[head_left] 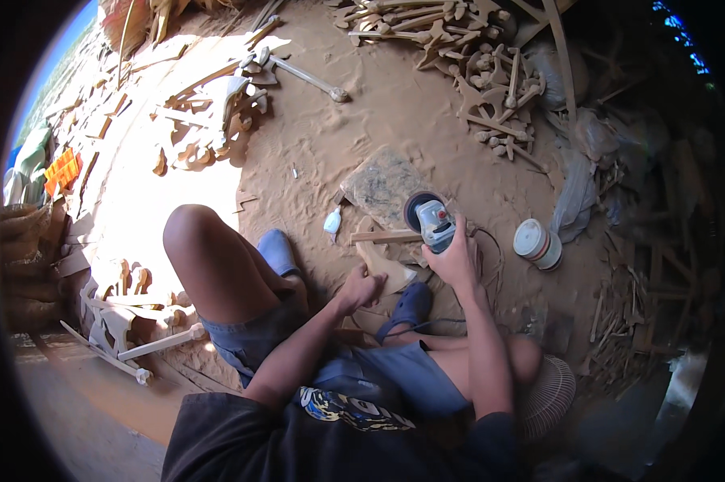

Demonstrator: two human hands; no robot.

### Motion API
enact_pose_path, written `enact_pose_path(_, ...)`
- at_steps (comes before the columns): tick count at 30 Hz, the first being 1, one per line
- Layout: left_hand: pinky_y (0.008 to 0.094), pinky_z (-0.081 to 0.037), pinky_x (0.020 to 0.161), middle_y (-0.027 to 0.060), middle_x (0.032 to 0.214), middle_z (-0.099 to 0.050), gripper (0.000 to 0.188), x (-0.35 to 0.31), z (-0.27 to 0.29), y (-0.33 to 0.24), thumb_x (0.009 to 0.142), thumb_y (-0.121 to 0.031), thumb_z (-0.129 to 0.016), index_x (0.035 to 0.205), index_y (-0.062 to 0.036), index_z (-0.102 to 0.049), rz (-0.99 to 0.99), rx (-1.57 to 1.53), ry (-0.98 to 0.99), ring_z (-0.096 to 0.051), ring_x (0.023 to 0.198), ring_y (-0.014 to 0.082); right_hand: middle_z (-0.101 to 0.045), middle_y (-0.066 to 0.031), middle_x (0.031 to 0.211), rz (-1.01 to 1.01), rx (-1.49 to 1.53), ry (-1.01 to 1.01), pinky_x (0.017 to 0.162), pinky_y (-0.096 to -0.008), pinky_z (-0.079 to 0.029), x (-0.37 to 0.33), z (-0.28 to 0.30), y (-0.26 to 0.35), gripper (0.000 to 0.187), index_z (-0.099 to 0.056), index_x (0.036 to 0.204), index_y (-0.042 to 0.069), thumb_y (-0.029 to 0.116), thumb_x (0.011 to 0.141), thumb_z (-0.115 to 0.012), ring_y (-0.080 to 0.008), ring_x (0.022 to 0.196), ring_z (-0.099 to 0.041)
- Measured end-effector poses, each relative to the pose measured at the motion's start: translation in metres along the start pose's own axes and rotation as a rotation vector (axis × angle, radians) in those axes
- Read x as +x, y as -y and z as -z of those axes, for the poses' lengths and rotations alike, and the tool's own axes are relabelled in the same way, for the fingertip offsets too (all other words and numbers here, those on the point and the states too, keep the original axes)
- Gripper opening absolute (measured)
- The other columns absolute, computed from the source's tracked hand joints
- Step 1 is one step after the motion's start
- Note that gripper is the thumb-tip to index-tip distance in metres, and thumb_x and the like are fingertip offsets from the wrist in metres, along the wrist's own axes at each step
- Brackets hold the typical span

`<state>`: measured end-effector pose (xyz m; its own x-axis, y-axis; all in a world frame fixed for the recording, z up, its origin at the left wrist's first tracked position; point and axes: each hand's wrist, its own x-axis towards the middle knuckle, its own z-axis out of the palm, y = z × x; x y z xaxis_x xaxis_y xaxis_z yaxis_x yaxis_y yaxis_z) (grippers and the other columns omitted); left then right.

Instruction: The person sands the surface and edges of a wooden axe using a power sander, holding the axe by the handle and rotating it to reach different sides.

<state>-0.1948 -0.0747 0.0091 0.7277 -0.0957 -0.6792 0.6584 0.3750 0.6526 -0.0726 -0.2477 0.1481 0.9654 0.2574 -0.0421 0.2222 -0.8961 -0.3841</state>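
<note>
My right hand (pixel 456 255) is wrapped round an angle grinder (pixel 435 226) with a grey body. Its dark round disc (pixel 415 210) points away from me, over the near right edge of a flat stone-like block (pixel 385 183). My left hand (pixel 362 288) is closed at the side of a pale, shaped wooden piece (pixel 385 265), low between my feet; the fingertips are partly hidden. Across the upper part of that piece runs a straight wooden strip (pixel 386 236), its right end close to the grinder. A small white bottle (pixel 332 221) lies left of the strip.
Shaped wooden parts pile up at the far right (pixel 491 96), and more sit at the far left (pixel 218 112) and near left (pixel 122 321). A white tub (pixel 537 243) stands right of the grinder. A dark cord (pixel 443 322) runs by my clog (pixel 411 305). Sandy ground surrounds everything.
</note>
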Motion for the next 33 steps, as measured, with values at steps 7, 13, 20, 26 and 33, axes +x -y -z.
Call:
enact_pose_path(7, 0.0341, -0.048, 0.046, 0.0099, 0.073, -0.067, 0.038, 0.0, 0.009, -0.003, 0.099, -0.027, -0.069, 0.114, 0.0072, -0.062, -0.017, 0.12, 0.01, -0.062, 0.053, 0.0171, -0.072, -0.0345, 0.098, 0.138, -0.112, 0.228, 0.084, -0.0635, -0.054, 0.023, -0.047, 0.029, 0.092, -0.038, 0.153, 0.005, 0.031, 0.077, -0.084, -0.0547, 0.094, -0.07)
enact_pose_path(13, 0.0353, -0.051, 0.048, 0.013, 0.071, -0.067, 0.041, -0.002, 0.008, -0.004, 0.099, -0.029, -0.069, 0.104, 0.0107, -0.063, -0.022, 0.17, -0.032, -0.065, 0.054, 0.0191, -0.073, -0.0316, 0.089, 0.259, -0.198, 0.362, 0.077, -0.0629, -0.055, 0.031, -0.07, 0.056, 0.09, -0.038, 0.154, 0.006, 0.034, 0.08, -0.082, -0.0524, 0.086, -0.072)
enact_pose_path(20, 0.0336, -0.05, 0.049, 0.0109, 0.067, -0.066, 0.04, -0.009, 0.007, -0.016, 0.099, -0.029, -0.067, 0.104, 0.0094, -0.06, -0.028, 0.203, -0.059, -0.064, 0.054, 0.0177, -0.073, -0.0294, 0.084, 0.324, -0.255, 0.369, 0.074, -0.061, -0.057, 0.031, -0.077, 0.073, 0.087, -0.041, 0.151, 0.004, 0.038, 0.082, -0.082, -0.0507, 0.082, -0.072)
enact_pose_path(26, 0.0401, -0.056, 0.053, 0.0191, 0.074, -0.071, 0.045, -0.008, 0.004, -0.016, 0.099, -0.03, -0.067, 0.101, 0.0153, -0.063, -0.045, 0.19, -0.115, -0.07, 0.058, 0.0251, -0.073, -0.0296, 0.083, 0.321, -0.281, 0.39, 0.073, -0.0601, -0.057, 0.033, -0.078, 0.083, 0.088, -0.041, 0.151, 0.003, 0.039, 0.083, -0.082, -0.0498, 0.081, -0.073)
enact_pose_path(33, 0.0412, -0.057, 0.054, 0.02, 0.068, -0.07, 0.043, -0.005, 0.005, -0.014, 0.099, -0.028, -0.065, 0.088, 0.014, -0.065, -0.059, 0.195, -0.1, -0.071, 0.058, 0.0269, -0.074, -0.0288, 0.085, 0.322, -0.306, 0.382, 0.074, -0.06, -0.058, 0.032, -0.088, 0.083, 0.087, -0.041, 0.152, 0.005, 0.035, 0.081, -0.083, -0.0503, 0.082, -0.073)
